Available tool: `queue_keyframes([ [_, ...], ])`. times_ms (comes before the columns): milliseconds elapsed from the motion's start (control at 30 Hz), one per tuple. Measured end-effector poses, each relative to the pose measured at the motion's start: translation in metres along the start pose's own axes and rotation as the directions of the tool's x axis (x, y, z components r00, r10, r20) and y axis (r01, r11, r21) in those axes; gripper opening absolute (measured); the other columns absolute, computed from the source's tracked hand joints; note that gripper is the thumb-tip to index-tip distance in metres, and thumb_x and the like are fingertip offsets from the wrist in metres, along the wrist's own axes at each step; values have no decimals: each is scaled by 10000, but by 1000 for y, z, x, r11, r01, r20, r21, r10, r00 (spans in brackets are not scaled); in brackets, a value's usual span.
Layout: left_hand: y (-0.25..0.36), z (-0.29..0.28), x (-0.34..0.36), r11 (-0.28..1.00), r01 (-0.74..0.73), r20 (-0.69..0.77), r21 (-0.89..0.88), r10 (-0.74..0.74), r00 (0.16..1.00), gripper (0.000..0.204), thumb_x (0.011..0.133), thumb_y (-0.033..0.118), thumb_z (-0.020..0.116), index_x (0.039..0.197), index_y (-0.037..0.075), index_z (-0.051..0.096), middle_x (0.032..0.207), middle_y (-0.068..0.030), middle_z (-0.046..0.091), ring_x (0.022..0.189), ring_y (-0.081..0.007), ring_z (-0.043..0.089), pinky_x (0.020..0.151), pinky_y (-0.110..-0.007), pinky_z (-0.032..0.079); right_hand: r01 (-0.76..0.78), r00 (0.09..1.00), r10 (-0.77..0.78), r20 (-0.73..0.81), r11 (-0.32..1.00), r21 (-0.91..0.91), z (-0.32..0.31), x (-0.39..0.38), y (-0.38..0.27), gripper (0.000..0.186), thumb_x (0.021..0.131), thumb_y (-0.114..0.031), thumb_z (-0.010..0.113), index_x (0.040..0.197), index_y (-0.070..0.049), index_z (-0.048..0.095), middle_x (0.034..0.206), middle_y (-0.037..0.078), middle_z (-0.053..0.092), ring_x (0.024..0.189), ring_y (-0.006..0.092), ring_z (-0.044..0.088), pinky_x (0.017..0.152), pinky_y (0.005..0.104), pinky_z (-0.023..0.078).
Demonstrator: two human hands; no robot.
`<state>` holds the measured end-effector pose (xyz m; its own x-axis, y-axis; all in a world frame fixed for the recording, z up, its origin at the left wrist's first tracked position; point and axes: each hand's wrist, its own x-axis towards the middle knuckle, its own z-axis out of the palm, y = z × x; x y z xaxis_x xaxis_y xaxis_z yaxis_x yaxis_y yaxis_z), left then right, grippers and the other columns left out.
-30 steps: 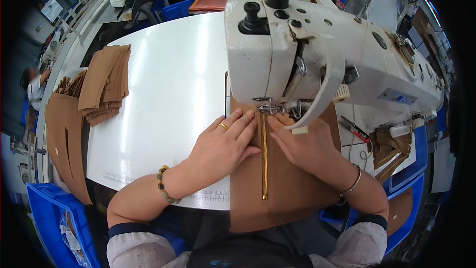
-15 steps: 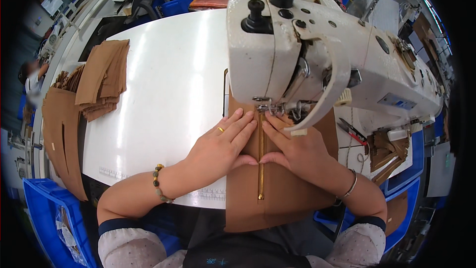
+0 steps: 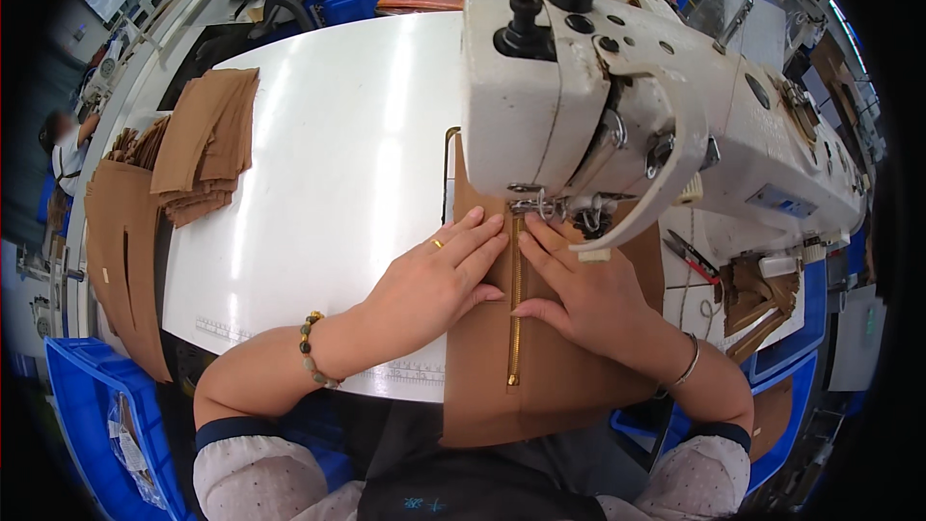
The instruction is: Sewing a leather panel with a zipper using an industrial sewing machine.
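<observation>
A brown fabric panel (image 3: 477, 405) lies under the needle area of a white sewing machine (image 3: 511, 87), its near end hanging over the table's front edge. Down the panel runs a brass-coloured zipper (image 3: 515, 347), its pull at the near end. My left hand (image 3: 431, 280) lies flat on the panel left of the zipper, fingers stretched toward the presser foot (image 3: 536, 205). Right of the zipper, my right hand (image 3: 588, 294) presses down with fingers extended close to the foot. Both thumbs point inward at the zipper, slightly apart. The needle tip cannot be made out.
Stacked brown fabric pieces (image 3: 204, 140) lie at the table's left, beside a slit brown panel (image 3: 121, 265). Red-handled snips (image 3: 693, 256) and brown scraps (image 3: 752, 294) sit right of the machine. Blue bins (image 3: 96, 396) flank the table. Another person (image 3: 68, 150) is far left.
The thumbs, which met over the zipper, have drawn slightly apart. More of the panel's far part shows beyond the machine head's left side. The whole view has shifted a little.
</observation>
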<state>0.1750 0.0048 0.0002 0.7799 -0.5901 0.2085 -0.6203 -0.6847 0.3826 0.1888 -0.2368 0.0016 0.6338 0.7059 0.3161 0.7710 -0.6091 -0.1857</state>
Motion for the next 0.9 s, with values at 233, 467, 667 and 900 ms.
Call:
queue_keyframes([
  [233, -2, 4, -1, 998, -34, -18, 54, 35, 999, 576, 904, 321, 698, 1341, -34, 575, 1425, -176, 554, 1370, -332, 502, 1120, -414, 444, -26, 998, 28, 51, 999, -41, 3, -2, -4, 725, 834, -515, 727, 1348, -21, 598, 1429, 159, 567, 1263, 339, 588, 972, 433, 527],
  [467, 3, 5, 2, 992, -55, -8, 115, 56, 998, 592, 911, 356, 674, 1339, -41, 575, 1404, -180, 565, 1354, -327, 516, 1114, -418, 450, -17, 994, 27, 106, 996, -91, -7, 1, 1, 731, 788, -533, 752, 1318, -45, 625, 1414, 119, 580, 1209, 312, 614, 928, 430, 542],
  [667, 2, 3, 4, 981, -67, -9, 182, 70, 998, 597, 919, 401, 649, 1338, -21, 586, 1401, -164, 572, 1345, -315, 525, 1086, -438, 458, -15, 992, 27, 125, 995, -95, -6, 0, 0, 750, 790, -522, 749, 1350, -46, 599, 1446, 115, 552, 1208, 320, 599, 937, 431, 535],
  [900, 2, 0, 4, 972, -74, 24, 225, 70, 997, 600, 914, 415, 647, 1330, -14, 591, 1404, -155, 573, 1344, -308, 525, 1096, -460, 437, -20, 993, 29, 119, 997, -79, -4, 0, -1, 754, 796, -517, 744, 1351, -30, 590, 1445, 124, 549, 1238, 316, 583, 943, 430, 533],
])
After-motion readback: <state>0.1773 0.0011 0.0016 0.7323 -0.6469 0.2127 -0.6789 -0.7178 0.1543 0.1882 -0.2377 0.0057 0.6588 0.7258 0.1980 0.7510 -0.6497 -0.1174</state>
